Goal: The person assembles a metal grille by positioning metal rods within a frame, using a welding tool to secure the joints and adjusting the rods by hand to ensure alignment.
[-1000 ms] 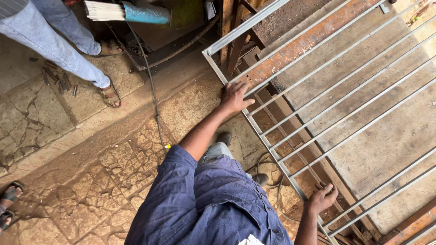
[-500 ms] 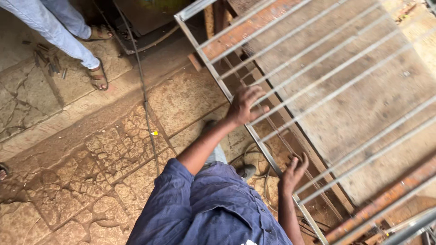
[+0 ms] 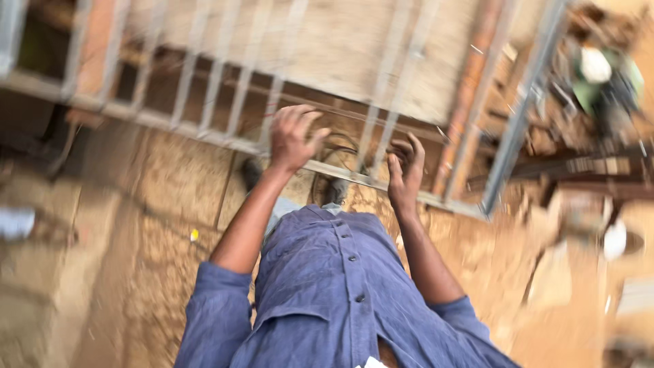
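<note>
A grey metal grille (image 3: 218,102) made of a frame with several parallel bars lies in front of me, blurred by motion. My left hand (image 3: 291,136) rests on its near frame rail with the fingers curled over the bar. Close to the right, my right hand (image 3: 406,172) grips the same rail (image 3: 340,176), fingers hooked around it. Both arms reach out of blue shirt sleeves (image 3: 327,293). My shoes (image 3: 334,191) show below the rail.
Cracked stone paving (image 3: 136,272) spreads under me and to the left. A rusty steel bar (image 3: 470,88) runs beneath the grille. Scrap metal and debris (image 3: 599,88) pile up at the right. A small yellow object (image 3: 194,235) lies on the ground.
The view has swung sharply; the grille now runs across the top instead of the right. My hands have come closer together on its near rail. The other person's legs have left the view.
</note>
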